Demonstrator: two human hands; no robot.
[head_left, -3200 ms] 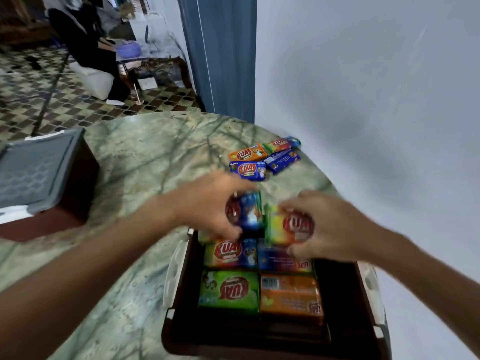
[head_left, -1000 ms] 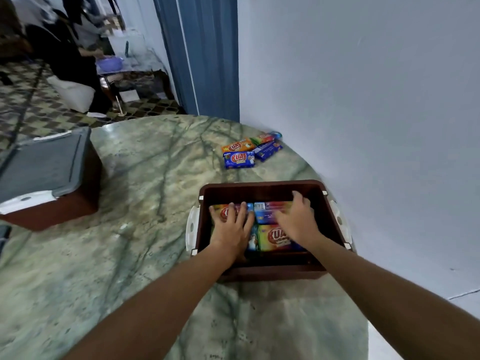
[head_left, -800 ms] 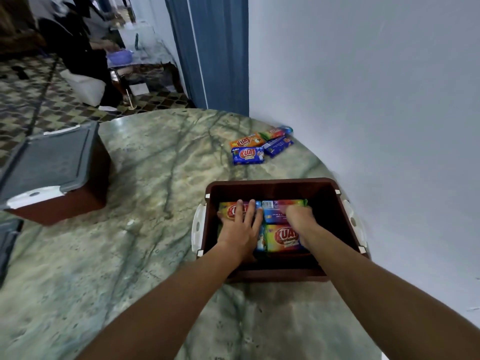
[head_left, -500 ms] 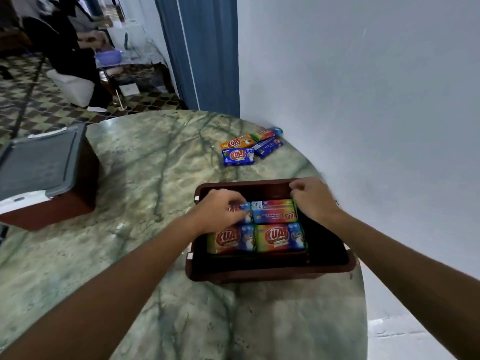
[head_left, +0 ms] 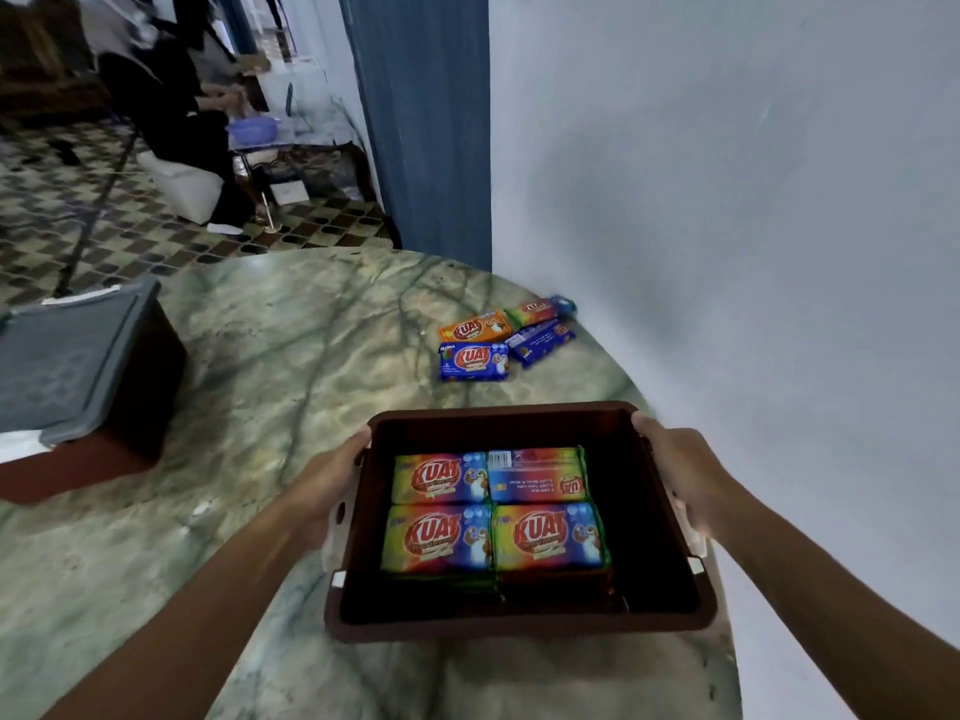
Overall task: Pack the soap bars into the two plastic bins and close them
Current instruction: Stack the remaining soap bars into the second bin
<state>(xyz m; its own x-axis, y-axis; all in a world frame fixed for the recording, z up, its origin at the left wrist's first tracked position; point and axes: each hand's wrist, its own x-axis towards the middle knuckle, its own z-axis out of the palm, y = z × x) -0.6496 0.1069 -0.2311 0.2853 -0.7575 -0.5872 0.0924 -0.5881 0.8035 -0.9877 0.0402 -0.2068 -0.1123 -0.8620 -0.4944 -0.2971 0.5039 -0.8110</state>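
Observation:
A brown plastic bin (head_left: 514, 628) without a lid sits on the marble table in front of me. Several rainbow-wrapped soap bars (head_left: 493, 511) lie stacked inside it, labels up. My left hand (head_left: 332, 480) grips the bin's left side by its white latch. My right hand (head_left: 680, 472) grips the right side. Several more soap bars (head_left: 498, 340) lie loose on the table beyond the bin, near the wall. A second brown bin (head_left: 78, 459) with a grey lid on top stands at the left.
The round marble table (head_left: 260, 381) ends close behind the loose bars and on my right, where a white wall (head_left: 753, 226) rises. A blue door frame (head_left: 426, 122) stands at the back. A person sits far off on the tiled floor area.
Both hands have come out of the bin, where they pressed on the soap bars, and now hold its two sides. The bin sits nearer to me.

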